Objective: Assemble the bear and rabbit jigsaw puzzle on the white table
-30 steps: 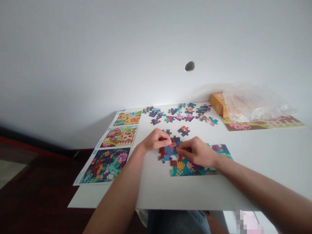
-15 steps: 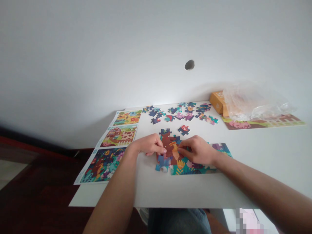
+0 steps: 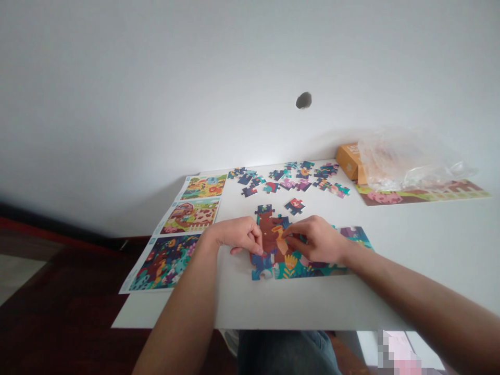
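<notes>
A partly joined jigsaw puzzle (image 3: 312,270) lies on the white table, showing a brown bear figure, an orange shape and teal plants. At its lower left corner is a blue puzzle piece (image 3: 261,270), slightly askew against the rest. My left hand (image 3: 242,235) is closed, its thumb and fingertips pressed on the upper part of that piece. My right hand (image 3: 318,240) has thumb and index finger bent together on the joined part, beside the orange shape, and covers some of it. Just above the puzzle lies a loose red and dark blue piece (image 3: 295,205).
Several loose puzzle pieces (image 3: 303,184) are scattered along the back near the wall. At left lies a picture sheet (image 3: 187,216) with three scenes. An orange box (image 3: 347,161), a clear plastic bag (image 3: 414,161) and a farm picture strip (image 3: 422,196) are at the back right.
My left fingertips have slid a little toward me, and the blue piece at the corner has shifted slightly the same way. My right hand stays almost in place on the puzzle.
</notes>
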A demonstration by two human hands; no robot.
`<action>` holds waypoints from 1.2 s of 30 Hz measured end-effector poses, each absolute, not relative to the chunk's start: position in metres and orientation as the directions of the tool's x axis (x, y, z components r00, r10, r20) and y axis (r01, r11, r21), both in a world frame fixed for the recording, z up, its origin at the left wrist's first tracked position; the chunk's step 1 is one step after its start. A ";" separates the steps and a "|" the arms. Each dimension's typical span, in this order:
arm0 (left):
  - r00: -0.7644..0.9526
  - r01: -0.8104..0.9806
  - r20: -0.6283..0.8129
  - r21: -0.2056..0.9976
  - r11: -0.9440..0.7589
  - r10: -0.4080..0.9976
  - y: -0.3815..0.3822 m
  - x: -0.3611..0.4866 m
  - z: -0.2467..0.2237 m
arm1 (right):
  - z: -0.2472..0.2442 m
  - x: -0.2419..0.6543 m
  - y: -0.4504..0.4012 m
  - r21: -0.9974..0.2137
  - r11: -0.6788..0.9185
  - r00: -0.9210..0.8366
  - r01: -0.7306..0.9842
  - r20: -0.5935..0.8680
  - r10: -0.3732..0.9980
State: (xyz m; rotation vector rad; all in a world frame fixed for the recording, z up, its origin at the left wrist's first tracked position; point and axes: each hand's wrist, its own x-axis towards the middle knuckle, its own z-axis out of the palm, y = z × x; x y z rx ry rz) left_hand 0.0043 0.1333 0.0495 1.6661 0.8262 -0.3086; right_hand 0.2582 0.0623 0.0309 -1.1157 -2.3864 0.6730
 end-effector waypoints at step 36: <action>0.061 0.443 0.091 0.890 -0.109 0.994 0.155 0.014 0.016 | 0.027 0.262 0.072 -0.606 0.335 -0.276 0.722 0.191 0.942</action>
